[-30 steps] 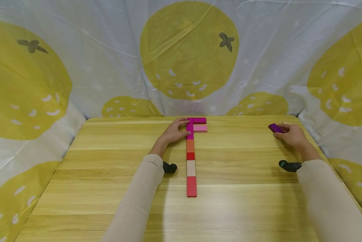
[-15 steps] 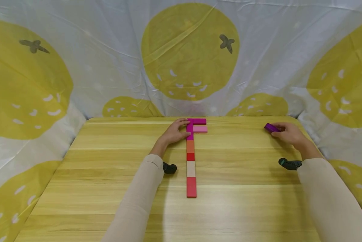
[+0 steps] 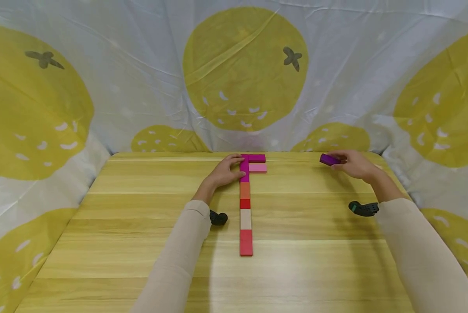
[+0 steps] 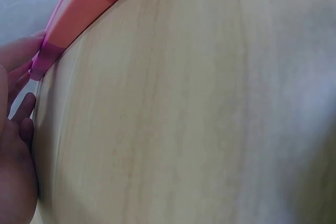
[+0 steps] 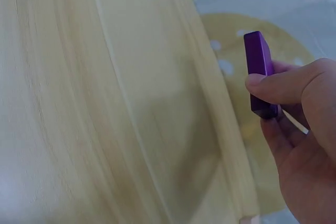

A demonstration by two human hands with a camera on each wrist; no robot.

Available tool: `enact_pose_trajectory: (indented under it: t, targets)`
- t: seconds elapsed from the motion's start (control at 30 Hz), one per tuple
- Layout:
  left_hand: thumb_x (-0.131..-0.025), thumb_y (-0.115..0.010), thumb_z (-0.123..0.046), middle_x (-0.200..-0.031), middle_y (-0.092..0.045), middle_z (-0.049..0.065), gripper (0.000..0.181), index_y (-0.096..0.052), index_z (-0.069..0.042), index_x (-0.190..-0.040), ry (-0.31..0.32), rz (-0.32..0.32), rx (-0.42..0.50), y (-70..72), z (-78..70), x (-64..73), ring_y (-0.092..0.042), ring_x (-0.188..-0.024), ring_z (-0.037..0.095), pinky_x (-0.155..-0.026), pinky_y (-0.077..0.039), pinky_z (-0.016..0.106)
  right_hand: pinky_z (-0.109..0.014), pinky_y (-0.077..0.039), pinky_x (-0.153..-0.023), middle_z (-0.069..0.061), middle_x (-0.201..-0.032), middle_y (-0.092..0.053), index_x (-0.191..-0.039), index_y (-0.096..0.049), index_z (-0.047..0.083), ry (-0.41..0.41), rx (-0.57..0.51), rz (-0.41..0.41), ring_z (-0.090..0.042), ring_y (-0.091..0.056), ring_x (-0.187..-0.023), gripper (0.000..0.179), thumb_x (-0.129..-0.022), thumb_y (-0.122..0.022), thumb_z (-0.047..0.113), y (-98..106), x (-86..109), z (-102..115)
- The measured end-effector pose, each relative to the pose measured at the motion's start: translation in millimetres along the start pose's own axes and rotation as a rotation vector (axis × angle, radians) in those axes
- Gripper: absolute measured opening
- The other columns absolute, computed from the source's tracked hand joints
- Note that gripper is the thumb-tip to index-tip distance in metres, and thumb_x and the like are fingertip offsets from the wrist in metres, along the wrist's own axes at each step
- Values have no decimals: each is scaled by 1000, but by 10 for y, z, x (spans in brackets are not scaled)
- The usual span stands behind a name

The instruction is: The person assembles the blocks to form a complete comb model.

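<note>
My right hand (image 3: 353, 164) pinches a small purple block (image 3: 329, 160) between thumb and fingers, raised over the far right of the table; in the right wrist view the purple block (image 5: 258, 69) stands out past the thumb. At the table's back, thumb and index finger of my left hand (image 3: 224, 170) hold a magenta block (image 3: 244, 169) by its left side. That block heads a straight row of orange (image 3: 245, 190), red (image 3: 245, 203), pale wood (image 3: 245, 219) and coral-red (image 3: 246, 242) blocks. Two short blocks, magenta (image 3: 257, 158) and pink (image 3: 257, 168), stick out rightward from it.
The wooden table (image 3: 140, 252) ends at a hanging cloth (image 3: 148, 87) with yellow fruit prints. Dark wrist devices (image 3: 219, 218) show beside both sleeves. A small pale block (image 5: 249, 219) lies near the table edge, partly hidden behind the right hand in the head view.
My right hand has moved left and slightly toward the back, carrying the purple block. The left hand and the row of blocks stay where they were.
</note>
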State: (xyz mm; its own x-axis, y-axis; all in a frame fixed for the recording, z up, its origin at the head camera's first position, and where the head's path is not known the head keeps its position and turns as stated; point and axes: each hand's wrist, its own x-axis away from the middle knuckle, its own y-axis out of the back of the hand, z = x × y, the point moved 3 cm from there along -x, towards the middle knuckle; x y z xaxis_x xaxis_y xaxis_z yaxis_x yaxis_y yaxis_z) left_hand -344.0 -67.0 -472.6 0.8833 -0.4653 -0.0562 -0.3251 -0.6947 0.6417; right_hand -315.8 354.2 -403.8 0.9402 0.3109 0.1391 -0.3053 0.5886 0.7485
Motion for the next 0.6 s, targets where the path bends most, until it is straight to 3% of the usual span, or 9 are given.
enact_pose_trajectory:
  t: [0.33, 0.6]
  targets:
    - [-98, -71, -21, -162, -35, 11, 61, -51, -5, -153, 28, 10, 9, 1, 33, -31, -27, -151, 30, -121, -24, 43, -57, -46, -99, -31, -139, -53, -145, -51, -10, 82, 30, 19, -47, -52, -127, 45, -102, -61, 1, -121, -117, 292]
    - [-99, -71, -21, -162, -34, 12, 60, -51, -5, -153, 23, 16, 1, -3, 18, -19, -27, -151, 30, -121, -24, 43, -57, -46, -102, -29, -133, -59, -140, -58, -9, 192, 34, 35, -45, -57, -122, 41, -99, -63, -6, -335, -233, 450]
